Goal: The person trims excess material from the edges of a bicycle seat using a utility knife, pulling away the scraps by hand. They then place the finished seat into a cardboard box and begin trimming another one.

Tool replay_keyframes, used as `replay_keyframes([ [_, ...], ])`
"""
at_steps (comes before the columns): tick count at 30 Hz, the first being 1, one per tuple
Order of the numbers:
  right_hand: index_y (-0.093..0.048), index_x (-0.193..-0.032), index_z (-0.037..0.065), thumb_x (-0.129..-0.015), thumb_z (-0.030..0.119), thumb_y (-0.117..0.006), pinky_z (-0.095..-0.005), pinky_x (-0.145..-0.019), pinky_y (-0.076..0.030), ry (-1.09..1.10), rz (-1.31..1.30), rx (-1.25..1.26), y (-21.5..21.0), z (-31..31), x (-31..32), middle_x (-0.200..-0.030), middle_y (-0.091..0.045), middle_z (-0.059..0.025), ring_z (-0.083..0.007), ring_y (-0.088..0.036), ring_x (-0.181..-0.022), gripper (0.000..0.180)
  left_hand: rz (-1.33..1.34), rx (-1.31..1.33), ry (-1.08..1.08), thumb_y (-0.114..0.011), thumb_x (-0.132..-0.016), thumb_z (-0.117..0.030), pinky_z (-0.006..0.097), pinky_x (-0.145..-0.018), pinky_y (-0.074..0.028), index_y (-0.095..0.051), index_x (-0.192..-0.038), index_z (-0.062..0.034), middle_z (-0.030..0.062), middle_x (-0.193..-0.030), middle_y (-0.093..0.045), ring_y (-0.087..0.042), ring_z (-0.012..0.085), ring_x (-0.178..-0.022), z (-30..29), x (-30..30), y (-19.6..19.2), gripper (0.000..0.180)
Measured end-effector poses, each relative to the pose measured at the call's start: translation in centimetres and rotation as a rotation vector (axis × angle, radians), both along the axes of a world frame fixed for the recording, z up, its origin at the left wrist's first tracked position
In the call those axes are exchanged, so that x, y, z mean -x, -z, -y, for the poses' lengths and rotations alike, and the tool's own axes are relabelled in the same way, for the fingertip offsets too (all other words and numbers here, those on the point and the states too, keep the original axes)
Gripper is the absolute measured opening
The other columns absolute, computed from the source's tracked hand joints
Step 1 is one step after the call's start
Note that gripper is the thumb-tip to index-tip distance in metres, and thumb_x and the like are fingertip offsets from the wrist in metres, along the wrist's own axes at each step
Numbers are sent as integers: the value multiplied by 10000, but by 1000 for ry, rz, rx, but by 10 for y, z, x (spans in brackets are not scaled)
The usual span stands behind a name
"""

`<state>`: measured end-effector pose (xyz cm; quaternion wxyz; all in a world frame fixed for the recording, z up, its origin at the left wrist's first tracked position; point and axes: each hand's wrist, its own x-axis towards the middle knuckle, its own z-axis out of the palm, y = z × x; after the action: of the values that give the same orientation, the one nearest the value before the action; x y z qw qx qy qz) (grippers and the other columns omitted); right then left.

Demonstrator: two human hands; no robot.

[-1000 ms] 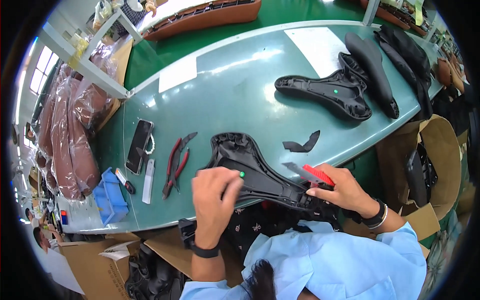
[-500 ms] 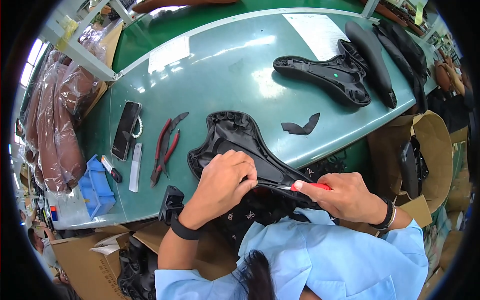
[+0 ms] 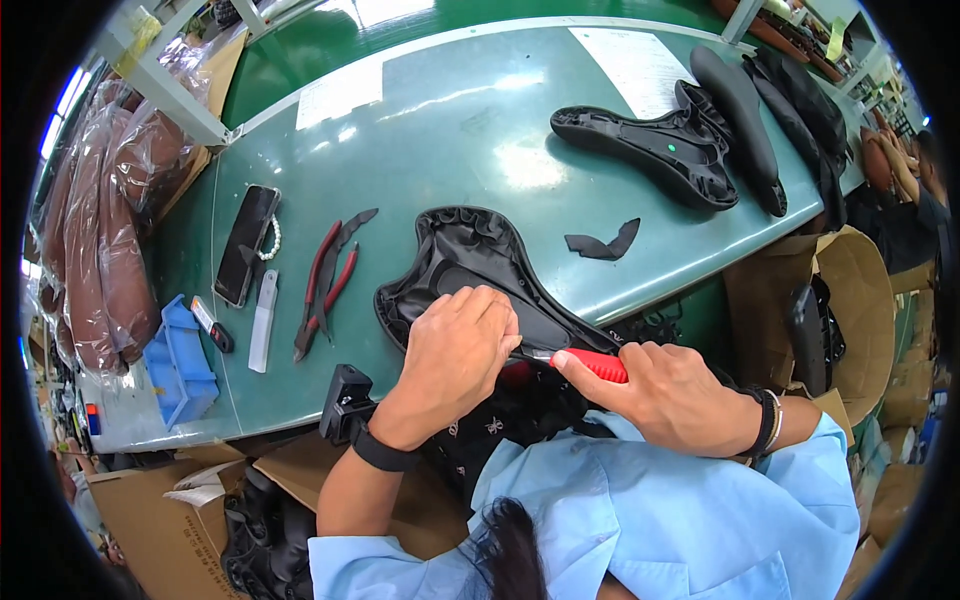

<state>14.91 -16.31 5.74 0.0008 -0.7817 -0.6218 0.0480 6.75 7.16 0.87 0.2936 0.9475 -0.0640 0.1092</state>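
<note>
A black bicycle saddle lies underside up in front of me, its wide end on the table and its narrow nose pointing right toward my body. My left hand is closed, fingers bent in a pinch at the saddle's near edge; what lies between the fingertips is mostly hidden. My right hand grips a red-handled knife, thumb along the handle. Its blade points left, along the near edge, with the tip close to my left fingertips.
Red-handled pliers, a phone, a box cutter and a blue bin sit left. A black scrap lies right of the saddle. More saddles are farther right. Cardboard boxes flank the table.
The knife and my right hand have moved left along the saddle's near edge, closer to my left hand. My left hand has shifted slightly, still pinched at the edge.
</note>
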Motion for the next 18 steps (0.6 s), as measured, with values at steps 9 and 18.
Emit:
replay_keyframes([
  [9,-468,-1411,310,-782,63,-609,-348,-513,-380,33,100,108,-34,40,-40,-691,-436,-44,-206,-512,-571,690,-42,19,-122,-682,-804,-106,396,-700,-468,-573,-831,-49,77,-922,-591,-593,288,-830,21,2,-2,127],
  [18,-220,-1541,94,-948,80,-544,-289,-678,-534,601,-911,-532,0,36,-49,-1141,-617,-143,-180,-647,-738,676,-111,33,79,-726,-762,-117,395,-735,-473,-640,-862,-65,90,-847,-556,-591,296,-842,18,-59,-5,143],
])
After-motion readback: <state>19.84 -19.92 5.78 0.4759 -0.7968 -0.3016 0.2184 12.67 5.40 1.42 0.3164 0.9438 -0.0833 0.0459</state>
